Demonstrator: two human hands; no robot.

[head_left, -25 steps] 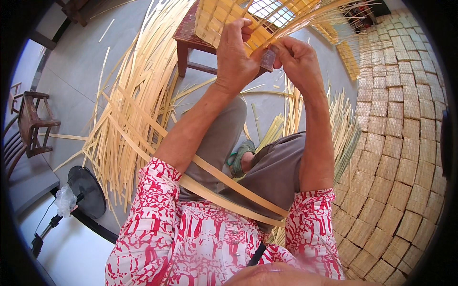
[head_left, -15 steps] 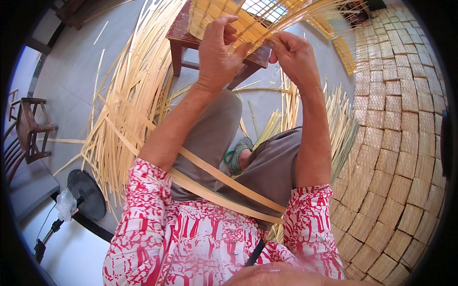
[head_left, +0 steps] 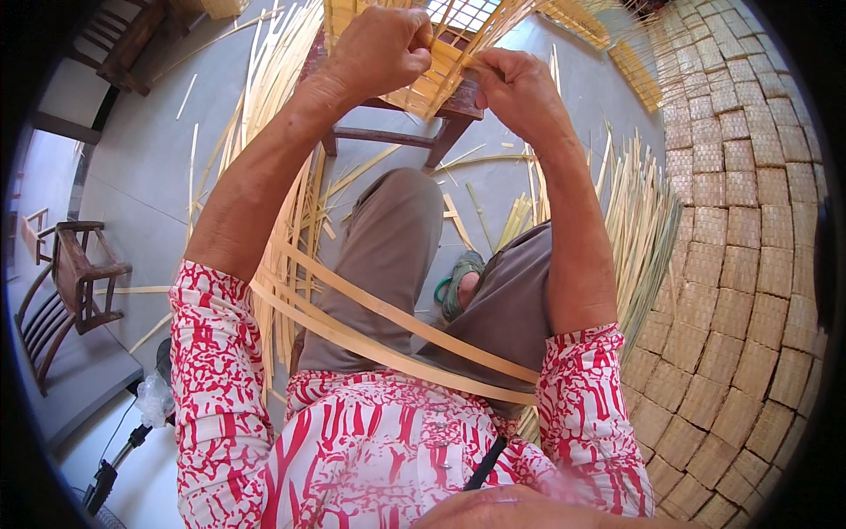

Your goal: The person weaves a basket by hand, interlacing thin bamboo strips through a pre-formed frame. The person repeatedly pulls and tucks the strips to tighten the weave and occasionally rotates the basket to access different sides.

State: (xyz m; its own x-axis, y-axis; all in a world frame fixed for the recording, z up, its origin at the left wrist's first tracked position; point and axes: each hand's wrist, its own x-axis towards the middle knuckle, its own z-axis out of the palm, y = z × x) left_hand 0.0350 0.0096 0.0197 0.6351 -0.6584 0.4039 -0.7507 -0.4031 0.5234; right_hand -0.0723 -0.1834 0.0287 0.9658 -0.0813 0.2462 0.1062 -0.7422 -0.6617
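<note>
A partly woven bamboo basket (head_left: pixel 429 99) rests tilted on a dark red wooden stool (head_left: pixel 459 126) in front of me, its loose strips fanning up and to the right. My left hand (head_left: pixel 381 51) is closed at the basket's upper left part, fingers curled and pinching a thin bamboo strip near the weave. At the basket's right corner, my right hand (head_left: pixel 522 95) pinches the gathered strips between thumb and forefinger. Two long flat bamboo strips (head_left: pixel 414 328) lie across my lap. The basket's top is cut off by the picture's upper edge.
Loose bamboo strips (head_left: pixel 275 79) cover the floor at left; another bundle (head_left: pixel 641 220) lies right of my leg. Stacked woven pieces (head_left: pixel 731 238) fill the right side. Finished-looking woven panels (head_left: pixel 636 72) lie far right. Wooden chairs (head_left: pixel 84 273) stand at left.
My left hand has turned and moved left, its fingers now curled closed. My right hand has shifted slightly left, still at the corner. The whole view has swung a little.
</note>
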